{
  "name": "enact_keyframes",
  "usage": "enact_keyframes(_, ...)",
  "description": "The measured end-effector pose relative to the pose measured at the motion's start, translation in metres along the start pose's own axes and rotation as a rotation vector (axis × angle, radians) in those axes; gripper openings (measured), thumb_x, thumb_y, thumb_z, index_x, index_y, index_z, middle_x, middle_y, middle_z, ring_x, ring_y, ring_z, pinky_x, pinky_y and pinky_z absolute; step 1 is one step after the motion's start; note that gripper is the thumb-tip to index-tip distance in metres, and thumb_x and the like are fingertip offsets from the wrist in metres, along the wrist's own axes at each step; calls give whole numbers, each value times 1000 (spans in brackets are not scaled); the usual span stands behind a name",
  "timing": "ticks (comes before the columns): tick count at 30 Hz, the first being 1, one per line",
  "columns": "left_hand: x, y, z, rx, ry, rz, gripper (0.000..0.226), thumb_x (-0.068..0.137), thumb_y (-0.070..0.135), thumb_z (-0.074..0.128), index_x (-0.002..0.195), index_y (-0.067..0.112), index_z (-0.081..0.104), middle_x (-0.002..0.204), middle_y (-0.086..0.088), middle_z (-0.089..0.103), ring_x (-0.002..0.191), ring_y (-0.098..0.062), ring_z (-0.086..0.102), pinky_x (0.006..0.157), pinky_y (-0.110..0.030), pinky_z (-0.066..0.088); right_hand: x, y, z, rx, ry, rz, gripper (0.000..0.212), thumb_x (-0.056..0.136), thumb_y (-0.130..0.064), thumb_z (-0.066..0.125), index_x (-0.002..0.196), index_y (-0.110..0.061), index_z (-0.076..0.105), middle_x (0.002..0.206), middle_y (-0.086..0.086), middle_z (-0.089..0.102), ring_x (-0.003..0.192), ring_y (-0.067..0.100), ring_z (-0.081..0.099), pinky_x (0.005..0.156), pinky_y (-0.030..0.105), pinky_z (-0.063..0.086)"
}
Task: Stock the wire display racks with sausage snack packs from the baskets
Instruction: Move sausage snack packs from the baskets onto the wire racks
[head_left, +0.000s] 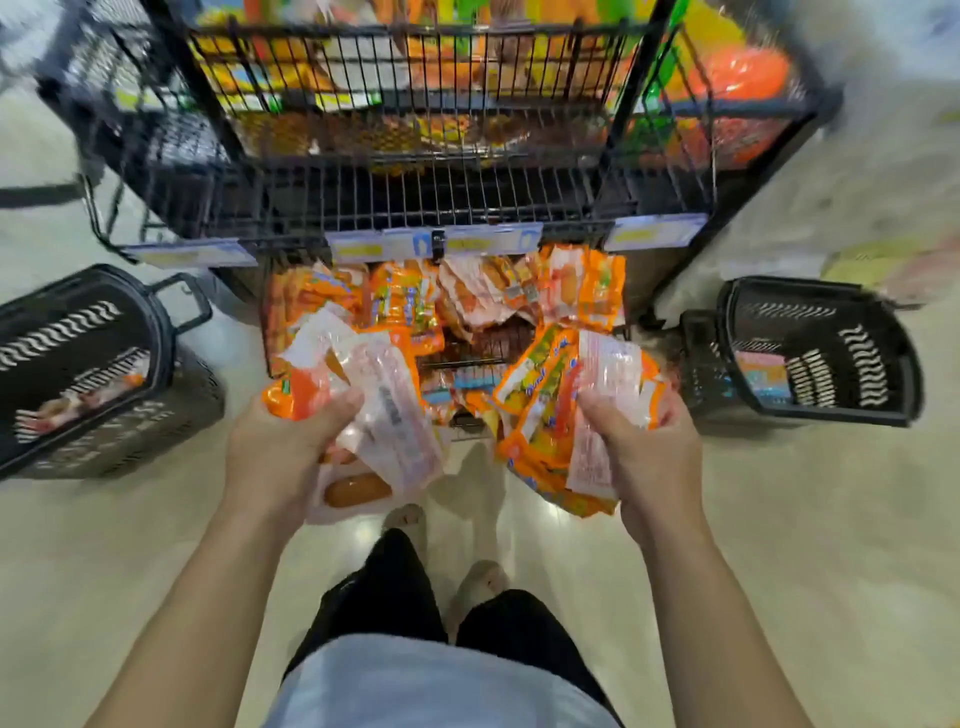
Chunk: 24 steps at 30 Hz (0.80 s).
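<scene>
The wire display rack (415, 176) fills the upper middle of the frame. Its higher tiers are already crowded with orange and yellow bags, so I judge the work belongs at the lowest tier in the centre, where a loose heap of sausage snack packs (498, 296) lies just below the price strips (431, 241). Two dark baskets stand on the pale floor (805, 519) either side of me, within reach of each arm. The left basket (161, 332), at the left edge, shows a few packs at its bottom. The right basket (904, 364), at the right edge, holds something pink and blue that I cannot make out. Both forearms reach up from the bottom of the frame, elbows wide, wrists level and turned inward, so the loads hang just in front of the heap and above the floor. My left grip (280, 447) is closed round a left bundle (384, 410) of pale and orange packs, thumb on top and fingers hidden beneath, with one sausage showing through clear film. My right grip (649, 441) clamps a right bundle (550, 415) of fanned orange packs the same way. Holding several at once saves trips, though the slick film could let one slide out.
</scene>
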<state>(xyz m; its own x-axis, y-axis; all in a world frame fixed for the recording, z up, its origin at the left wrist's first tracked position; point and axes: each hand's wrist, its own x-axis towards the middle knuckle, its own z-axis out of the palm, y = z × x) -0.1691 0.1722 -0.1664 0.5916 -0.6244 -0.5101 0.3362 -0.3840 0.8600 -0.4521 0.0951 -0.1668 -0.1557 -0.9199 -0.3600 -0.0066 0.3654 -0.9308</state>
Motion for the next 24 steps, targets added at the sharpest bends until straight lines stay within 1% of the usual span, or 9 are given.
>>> enact_keyframes(1, -12, 6, -7, -1, -4, -3, 20, 78, 10, 86, 89, 23, 76, 88, -7, 75, 75, -27, 72, 60, -57, 62, -13, -10, -4, -2, -1, -3, 44, 76, -23, 92, 115, -26, 72, 105, -4, 79, 97, 20, 77, 91, 55, 60)
enact_keyframes(2, -24, 11, -16, 10, 7, 3, 19, 76, 13, 89, 84, 26, 77, 89, -9, 75, 77, -30, 71, 65, -65, 60, -25, -19, -8, -2, 2, -6, 43, 76, -24, 92, 115, -26, 72, 105, -5, 79, 96, 20, 77, 90, 55, 61)
enact_keyframes(3, -35, 17, -23, 19, 19, 8, 19, 74, 15, 91, 81, 28, 77, 89, -10, 75, 76, -31, 70, 67, -67, 59, -36, -28, -10, 0, 6, -13, 43, 76, -24, 92, 114, -25, 72, 104, -5, 80, 95, 19, 77, 90, 55, 61)
enact_keyframes(5, -56, 29, -37, 5, 47, 23, 18, 74, 16, 90, 82, 25, 77, 90, -11, 75, 70, -30, 69, 62, -54, 61, -54, -44, -13, 8, 3, -28, 42, 77, -23, 92, 113, -24, 72, 103, -5, 80, 94, 19, 77, 89, 54, 61)
enact_keyframes(7, -76, 39, -47, -23, 54, 48, 18, 76, 14, 88, 86, 21, 75, 88, -10, 75, 66, -28, 68, 55, -41, 58, -68, -57, -12, 17, -16, -36, 42, 77, -23, 92, 114, -23, 72, 104, -3, 80, 95, 21, 77, 89, 55, 61)
enact_keyframes(10, -99, 56, -62, -56, 88, 88, 19, 79, 11, 86, 90, 17, 71, 81, -8, 74, 59, -25, 67, 47, -33, 55, -88, -71, -4, 34, -68, -40, 40, 78, -21, 91, 114, -25, 72, 105, -1, 80, 95, 23, 77, 89, 57, 61)
enact_keyframes(15, -118, 75, -96, -123, 127, 132, 30, 76, 12, 88, 102, 15, 73, 92, -9, 79, 71, -26, 74, 55, -37, 58, -116, -89, 29, 5, -198, -86, 39, 79, -23, 91, 113, -27, 73, 106, -2, 80, 95, 24, 78, 88, 56, 61)
enact_keyframes(20, -131, 85, -150, -200, 171, 174, 34, 72, 13, 89, 103, 17, 75, 97, -7, 80, 85, -31, 77, 75, -50, 61, -144, -95, 76, 2, -290, -110, 43, 75, -23, 92, 112, -28, 71, 105, 0, 80, 95, 27, 77, 88, 58, 60)
enact_keyframes(24, -150, 90, -211, -253, 242, 201, 30, 76, 8, 86, 103, 17, 75, 96, -5, 80, 87, -27, 78, 78, -45, 61, -180, -88, 123, -26, -387, -96, 52, 70, -30, 96, 115, -29, 69, 106, 1, 79, 95, 28, 77, 88, 58, 60)
